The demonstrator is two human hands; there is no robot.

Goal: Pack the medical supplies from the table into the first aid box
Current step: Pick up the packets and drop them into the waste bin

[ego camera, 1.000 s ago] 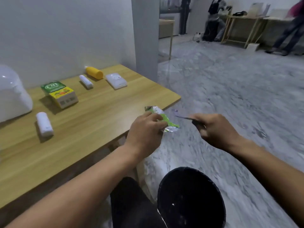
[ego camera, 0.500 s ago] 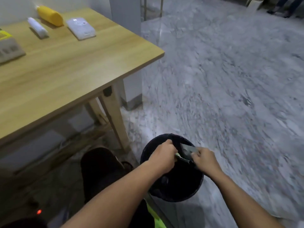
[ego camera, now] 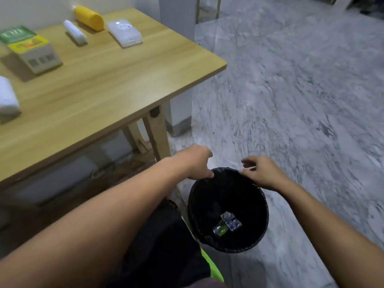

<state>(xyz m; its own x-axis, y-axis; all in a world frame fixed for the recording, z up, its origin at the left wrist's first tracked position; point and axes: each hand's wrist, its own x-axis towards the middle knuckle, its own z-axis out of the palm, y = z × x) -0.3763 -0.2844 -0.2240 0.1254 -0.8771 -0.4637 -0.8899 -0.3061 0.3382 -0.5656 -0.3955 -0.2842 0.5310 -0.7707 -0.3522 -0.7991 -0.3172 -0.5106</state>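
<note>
On the wooden table (ego camera: 116,86) lie a green and yellow carton (ego camera: 31,48), a small white tube (ego camera: 75,34), a yellow bottle (ego camera: 89,18) on its side, a flat white pack (ego camera: 124,32) and a white roll (ego camera: 7,98) at the left edge. My left hand (ego camera: 195,162) and my right hand (ego camera: 262,173) hover over the far rim of a black bin (ego camera: 257,231) on the floor, both holding nothing, fingers loosely apart. Inside the bin lie a green foil wrapper (ego camera: 219,229) and a silver blister strip (ego camera: 231,221). The first aid box is out of view.
Grey marbled floor (ego camera: 291,90) stretches to the right and far side. A white pillar (ego camera: 176,21) stands behind the table's corner. The table leg (ego camera: 155,132) is just left of the bin. My dark-clothed legs (ego camera: 162,242) sit beside the bin.
My hands carried the green wrapper and the strip from table height down to the bin, then let go. Both pieces now lie in the bin and my hands are empty.
</note>
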